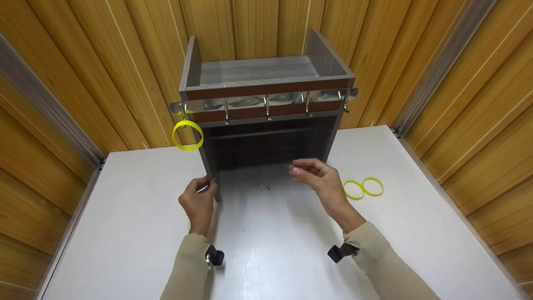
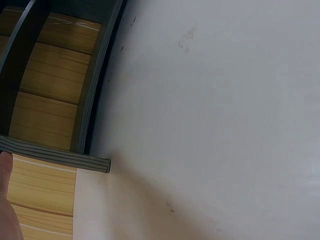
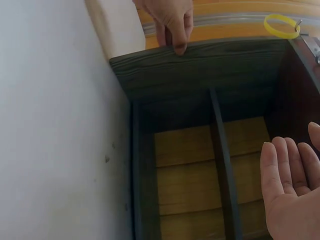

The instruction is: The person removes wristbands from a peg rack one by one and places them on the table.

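A grey wooden shelf unit (image 1: 266, 81) stands on the white table, with a metal hook rail (image 1: 245, 102) across its front. My left hand (image 1: 198, 200) grips the front edge of the unit's left side panel (image 3: 200, 62) low down, the thumb on its inner face. From the leftmost hook hangs a yellow ring (image 1: 188, 149). My right hand (image 1: 322, 181) hovers in front of the unit's right side, fingers loosely bent with nothing in them. In the right wrist view its fingers (image 3: 285, 167) look extended before the unit's opening.
Two yellow rings lie on the white table (image 1: 416, 233) right of my right hand, a nearer-left ring (image 1: 353, 198) beside another ring (image 1: 372, 195). Small dark crumbs (image 1: 268, 188) dot the table before the unit. Wood-patterned panel walls (image 1: 254, 29) rise behind and on both sides.
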`<action>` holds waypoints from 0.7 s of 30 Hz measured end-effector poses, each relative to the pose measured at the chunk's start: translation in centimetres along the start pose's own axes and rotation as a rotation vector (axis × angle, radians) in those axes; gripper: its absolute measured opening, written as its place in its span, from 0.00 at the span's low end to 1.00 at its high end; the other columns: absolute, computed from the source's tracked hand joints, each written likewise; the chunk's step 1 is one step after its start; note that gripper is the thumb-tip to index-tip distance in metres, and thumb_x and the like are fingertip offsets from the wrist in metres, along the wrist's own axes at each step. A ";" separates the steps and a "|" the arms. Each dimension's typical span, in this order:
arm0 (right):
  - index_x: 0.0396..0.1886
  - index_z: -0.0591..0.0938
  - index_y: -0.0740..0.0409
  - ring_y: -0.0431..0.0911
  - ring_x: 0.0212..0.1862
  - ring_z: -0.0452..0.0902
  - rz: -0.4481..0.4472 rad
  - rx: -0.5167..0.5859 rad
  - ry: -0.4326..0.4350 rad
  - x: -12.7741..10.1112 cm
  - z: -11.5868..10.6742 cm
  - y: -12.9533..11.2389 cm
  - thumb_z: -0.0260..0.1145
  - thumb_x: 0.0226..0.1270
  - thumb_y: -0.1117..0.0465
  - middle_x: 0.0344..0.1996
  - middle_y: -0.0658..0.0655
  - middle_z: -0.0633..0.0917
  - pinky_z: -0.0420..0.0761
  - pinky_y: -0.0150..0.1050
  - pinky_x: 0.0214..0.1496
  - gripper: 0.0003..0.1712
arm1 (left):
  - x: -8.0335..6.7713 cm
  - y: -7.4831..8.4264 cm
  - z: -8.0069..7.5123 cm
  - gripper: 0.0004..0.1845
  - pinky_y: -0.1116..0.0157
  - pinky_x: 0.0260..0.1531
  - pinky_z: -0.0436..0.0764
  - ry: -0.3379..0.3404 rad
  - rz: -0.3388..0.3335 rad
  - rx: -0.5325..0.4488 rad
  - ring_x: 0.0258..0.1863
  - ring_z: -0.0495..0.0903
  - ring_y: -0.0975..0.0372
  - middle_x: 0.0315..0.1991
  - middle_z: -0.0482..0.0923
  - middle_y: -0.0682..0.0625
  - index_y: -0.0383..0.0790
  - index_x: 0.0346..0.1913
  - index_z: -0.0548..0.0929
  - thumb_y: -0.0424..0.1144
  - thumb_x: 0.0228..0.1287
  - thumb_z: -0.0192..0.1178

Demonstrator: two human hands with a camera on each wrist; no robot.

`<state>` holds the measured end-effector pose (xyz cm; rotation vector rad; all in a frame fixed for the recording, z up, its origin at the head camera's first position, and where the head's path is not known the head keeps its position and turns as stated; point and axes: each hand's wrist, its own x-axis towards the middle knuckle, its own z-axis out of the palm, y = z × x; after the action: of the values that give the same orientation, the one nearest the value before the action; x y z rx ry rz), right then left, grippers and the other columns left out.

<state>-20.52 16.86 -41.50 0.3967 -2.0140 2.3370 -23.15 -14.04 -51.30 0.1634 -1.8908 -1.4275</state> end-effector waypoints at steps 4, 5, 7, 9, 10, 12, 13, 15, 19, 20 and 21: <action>0.50 0.80 0.66 0.61 0.50 0.80 -0.029 0.015 -0.030 0.8 1.5 -0.8 0.73 0.58 0.62 0.47 0.66 0.84 0.82 0.51 0.53 0.21 | 0.0 -0.1 0.0 0.06 0.66 0.32 0.86 -0.003 -0.003 -0.001 0.33 0.85 0.62 0.31 0.85 0.48 0.36 0.32 0.85 0.28 0.50 0.70; 0.50 0.80 0.66 0.61 0.50 0.80 -0.040 0.019 -0.037 0.9 1.9 -0.9 0.73 0.58 0.62 0.47 0.66 0.84 0.82 0.51 0.53 0.21 | 0.0 -0.1 0.0 0.06 0.66 0.32 0.86 -0.003 -0.002 0.000 0.33 0.85 0.62 0.31 0.85 0.48 0.36 0.32 0.85 0.28 0.50 0.70; 0.50 0.81 0.66 0.59 0.50 0.81 -0.061 0.025 -0.055 1.4 2.6 -1.3 0.73 0.59 0.62 0.47 0.66 0.84 0.82 0.50 0.52 0.21 | 0.0 0.0 0.0 0.06 0.67 0.32 0.86 -0.004 -0.001 0.006 0.33 0.85 0.62 0.31 0.85 0.48 0.36 0.32 0.85 0.28 0.50 0.70; 0.50 0.81 0.67 0.60 0.50 0.81 -0.083 0.036 -0.073 1.8 3.3 -1.6 0.73 0.59 0.63 0.47 0.66 0.84 0.83 0.49 0.51 0.20 | 0.0 0.0 0.0 0.06 0.69 0.31 0.86 -0.005 -0.001 0.013 0.33 0.85 0.61 0.32 0.85 0.48 0.36 0.32 0.85 0.28 0.50 0.70; 0.49 0.81 0.67 0.60 0.50 0.81 -0.092 0.040 -0.081 2.0 3.7 -1.7 0.72 0.59 0.63 0.46 0.66 0.84 0.83 0.49 0.51 0.20 | 0.0 0.0 0.0 0.06 0.70 0.31 0.86 -0.004 -0.002 0.015 0.33 0.85 0.61 0.31 0.85 0.48 0.36 0.32 0.85 0.27 0.50 0.70; 0.49 0.81 0.68 0.60 0.49 0.81 -0.111 0.049 -0.097 2.4 4.4 -1.9 0.72 0.60 0.64 0.46 0.66 0.84 0.83 0.49 0.50 0.20 | 0.0 0.1 0.0 0.06 0.70 0.30 0.85 0.000 -0.004 0.015 0.33 0.86 0.60 0.31 0.85 0.48 0.36 0.31 0.85 0.27 0.49 0.71; 0.49 0.81 0.68 0.60 0.49 0.81 -0.118 0.051 -0.104 2.5 4.8 -2.0 0.72 0.60 0.64 0.46 0.66 0.84 0.83 0.49 0.50 0.19 | 0.0 0.1 0.0 0.06 0.71 0.30 0.85 0.002 -0.006 0.012 0.32 0.86 0.60 0.31 0.85 0.47 0.36 0.31 0.85 0.27 0.49 0.70; 0.49 0.80 0.68 0.60 0.50 0.81 -0.127 0.054 -0.119 2.8 5.5 -2.2 0.71 0.60 0.64 0.46 0.65 0.84 0.83 0.49 0.50 0.19 | 0.0 0.1 0.1 0.06 0.70 0.30 0.85 0.005 -0.006 0.006 0.32 0.86 0.59 0.30 0.85 0.47 0.35 0.31 0.85 0.27 0.48 0.70; 0.49 0.81 0.67 0.62 0.50 0.80 -0.142 0.063 -0.139 3.4 6.7 -2.5 0.71 0.61 0.64 0.46 0.65 0.84 0.83 0.48 0.51 0.18 | 0.0 0.1 0.2 0.06 0.68 0.31 0.86 0.007 -0.001 0.003 0.33 0.86 0.59 0.31 0.85 0.46 0.34 0.31 0.85 0.26 0.48 0.70; 0.49 0.81 0.67 0.62 0.50 0.80 -0.145 0.067 -0.141 3.5 7.0 -2.6 0.70 0.61 0.65 0.46 0.65 0.84 0.83 0.49 0.51 0.18 | 0.0 0.2 0.2 0.06 0.67 0.32 0.86 0.006 0.001 0.003 0.33 0.86 0.59 0.31 0.85 0.46 0.34 0.31 0.85 0.26 0.49 0.70; 0.49 0.81 0.67 0.62 0.49 0.80 -0.148 0.071 -0.141 3.6 7.3 -2.6 0.70 0.61 0.65 0.46 0.65 0.84 0.83 0.49 0.51 0.17 | 0.0 0.2 0.2 0.06 0.66 0.32 0.86 0.004 0.002 0.000 0.33 0.86 0.59 0.31 0.85 0.47 0.34 0.31 0.85 0.26 0.49 0.70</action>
<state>-22.23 9.68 -37.27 0.7071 -1.8877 2.3555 -23.21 -13.80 -51.21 0.1647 -1.8873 -1.4245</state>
